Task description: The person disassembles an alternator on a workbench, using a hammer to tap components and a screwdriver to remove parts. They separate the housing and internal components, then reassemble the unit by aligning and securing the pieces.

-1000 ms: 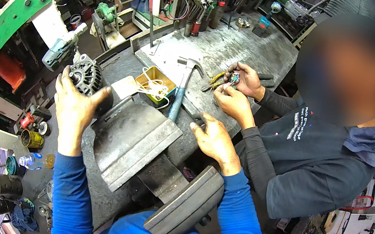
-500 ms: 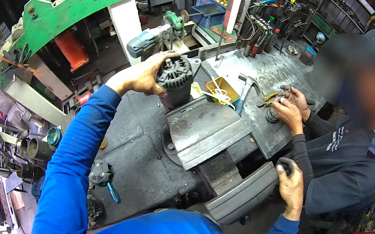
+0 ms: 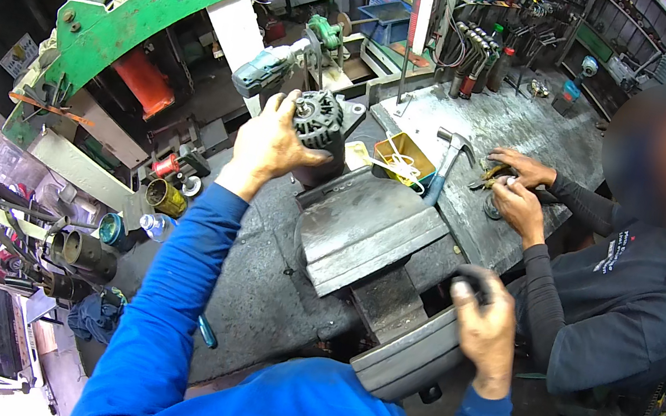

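Observation:
My left hand [image 3: 271, 144] curls around a dark, finned alternator [image 3: 323, 122], its shaft end facing up, behind the large bench vise [image 3: 368, 236]. Thumb and fingers spread along opposite sides of the casing. Over the vise's near jaw [image 3: 405, 354], my right hand [image 3: 488, 329] is closed on a small, dark, rounded part [image 3: 474, 279] whose kind I cannot make out. Part of this piece is hidden by my thumb and fingers.
A co-worker's hands [image 3: 523, 188] handle yellow-handled pliers on the bench at right. A hammer [image 3: 445, 170] lies beside a yellow tray [image 3: 404, 158] with white ties. A blue power tool [image 3: 263, 71] stands beyond the alternator. A blue-handled tool [image 3: 206, 331] lies near my left arm.
My view has shifted. My right hand has moved left and nearer the vise with the dark part. My left hand stays on the alternator, its wrist turned. The co-worker's hands have drawn apart slightly.

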Demonstrator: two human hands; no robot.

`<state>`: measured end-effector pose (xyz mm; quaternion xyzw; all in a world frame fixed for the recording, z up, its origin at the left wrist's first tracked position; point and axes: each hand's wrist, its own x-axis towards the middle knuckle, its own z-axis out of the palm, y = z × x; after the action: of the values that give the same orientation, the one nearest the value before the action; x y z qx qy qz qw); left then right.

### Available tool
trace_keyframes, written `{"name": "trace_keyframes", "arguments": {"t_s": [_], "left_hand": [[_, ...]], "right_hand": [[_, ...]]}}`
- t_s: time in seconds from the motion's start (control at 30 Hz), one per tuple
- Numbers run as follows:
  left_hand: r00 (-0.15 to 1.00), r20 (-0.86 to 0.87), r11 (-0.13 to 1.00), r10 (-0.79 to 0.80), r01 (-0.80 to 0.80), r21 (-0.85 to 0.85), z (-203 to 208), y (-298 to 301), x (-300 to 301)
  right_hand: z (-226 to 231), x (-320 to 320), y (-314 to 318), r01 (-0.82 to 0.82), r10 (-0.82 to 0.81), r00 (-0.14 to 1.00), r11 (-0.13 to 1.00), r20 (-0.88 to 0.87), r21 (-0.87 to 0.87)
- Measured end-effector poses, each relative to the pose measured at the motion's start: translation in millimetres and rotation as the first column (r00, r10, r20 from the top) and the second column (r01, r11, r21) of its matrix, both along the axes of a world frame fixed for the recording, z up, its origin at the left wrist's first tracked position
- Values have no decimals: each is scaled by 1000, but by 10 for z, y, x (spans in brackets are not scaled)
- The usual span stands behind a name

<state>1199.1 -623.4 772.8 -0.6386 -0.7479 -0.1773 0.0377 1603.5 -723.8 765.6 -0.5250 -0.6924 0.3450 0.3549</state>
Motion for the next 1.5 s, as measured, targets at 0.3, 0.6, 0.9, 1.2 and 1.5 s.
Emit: {"name": "trace_keyframes", "arguments": {"t_s": [0.3,0.6,0.9,1.2,1.5], "left_hand": [[906,-17,906,-423,422,-43,-51,309,-442],[973,-44,974,-229,229,-7,-54,149,-300],[989,27,985,-145,147,-85,-25,135,-258],[979,122,985,-165,170,-29,-58,168,-229],[984,116,989,-138,143,-35,-47,140,-188]], "right_hand": [[29,-3,90,-104,105,994,989,4,-104],[226,-1013,1524,-378,254,895,869,367,319],[-232,-2328,2362,-270,285,947,956,147,-116],[-275,-2163,2623,-331,330,919,943,215,-33],[769,-363,3961,-531,368,408,840,835,-110]]}}
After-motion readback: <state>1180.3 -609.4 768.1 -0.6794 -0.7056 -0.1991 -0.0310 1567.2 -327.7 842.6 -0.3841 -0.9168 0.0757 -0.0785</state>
